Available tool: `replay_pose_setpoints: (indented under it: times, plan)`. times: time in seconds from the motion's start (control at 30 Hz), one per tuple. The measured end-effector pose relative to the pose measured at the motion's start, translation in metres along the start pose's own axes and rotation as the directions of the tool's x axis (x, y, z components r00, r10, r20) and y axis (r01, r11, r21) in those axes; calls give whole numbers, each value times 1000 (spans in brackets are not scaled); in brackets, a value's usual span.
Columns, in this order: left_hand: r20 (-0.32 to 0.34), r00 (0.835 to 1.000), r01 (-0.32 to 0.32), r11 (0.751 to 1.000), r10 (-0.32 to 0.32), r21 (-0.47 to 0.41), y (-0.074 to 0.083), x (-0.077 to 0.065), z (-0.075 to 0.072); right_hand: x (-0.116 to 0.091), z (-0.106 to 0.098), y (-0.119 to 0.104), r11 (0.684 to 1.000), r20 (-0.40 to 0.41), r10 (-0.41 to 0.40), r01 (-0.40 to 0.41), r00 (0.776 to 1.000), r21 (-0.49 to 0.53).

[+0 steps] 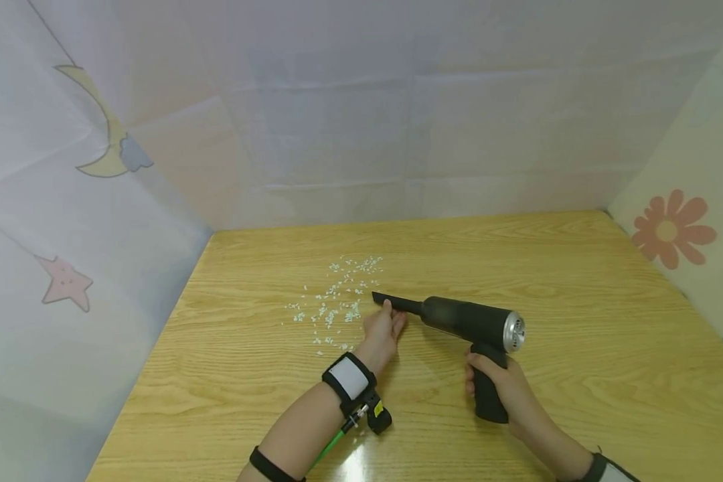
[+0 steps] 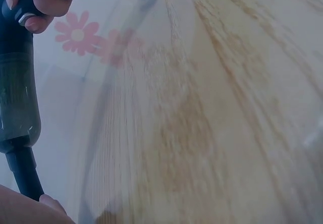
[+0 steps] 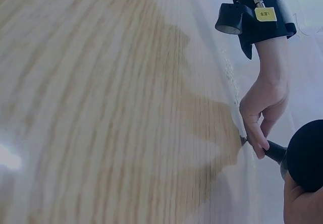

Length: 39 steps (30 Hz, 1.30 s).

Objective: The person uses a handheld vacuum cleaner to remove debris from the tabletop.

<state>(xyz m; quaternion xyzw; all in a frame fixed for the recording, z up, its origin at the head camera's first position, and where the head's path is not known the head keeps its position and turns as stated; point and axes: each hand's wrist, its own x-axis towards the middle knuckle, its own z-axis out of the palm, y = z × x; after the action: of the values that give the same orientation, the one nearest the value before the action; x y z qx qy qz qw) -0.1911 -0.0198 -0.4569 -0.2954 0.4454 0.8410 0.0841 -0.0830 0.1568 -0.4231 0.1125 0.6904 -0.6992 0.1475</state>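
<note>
A black handheld vacuum cleaner point(image 1: 466, 318) with a silver end cap points left over the table in the head view. My right hand point(image 1: 506, 385) grips its pistol handle point(image 1: 489, 395). Near the tip, my left hand point(image 1: 381, 331) holds the narrow crevice nozzle point(image 1: 405, 304) between thumb and fingers. Small white bits point(image 1: 331, 311) lie scattered just left of the nozzle's mouth. The left wrist view shows the clear dust cup point(image 2: 19, 98) and the right hand's fingers point(image 2: 50, 2) around the handle. In the right wrist view, the left hand point(image 3: 265, 108) is at the nozzle.
The wood-grain table point(image 1: 578, 281) reaches back to a pale cloth wall point(image 1: 337, 134). Cloth also hangs along both sides, printed with a moon, a star and a red flower point(image 1: 666, 231). A green cable point(image 1: 328, 448) runs along the left forearm from a wrist camera point(image 1: 378, 418).
</note>
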Motion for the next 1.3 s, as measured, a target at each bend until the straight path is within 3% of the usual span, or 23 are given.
replay_pose_setpoints:
  times: [0.3, 0.73, 0.93, 1.3]
  plan:
    - [25, 1000, 5, 1000, -4, -18, -5, -3, 7, -4, -5, 0, 1000, -26, 7, -7, 1000, 3]
    - [2, 1000, 3, 1000, -3, -26, -5, 4, 13, 0, -4, -3, 1000, -43, 4, -5, 999, -23]
    - [-12, 1000, 25, 997, -26, -67, -3, 6, 17, 1, -3, -7, 999, -42, -8, 7, 999, -31]
    - [22, 998, 57, 992, -54, -115, -3, 8, 21, 6, -5, -10, 999, -21, -40, 39, 999, -29]
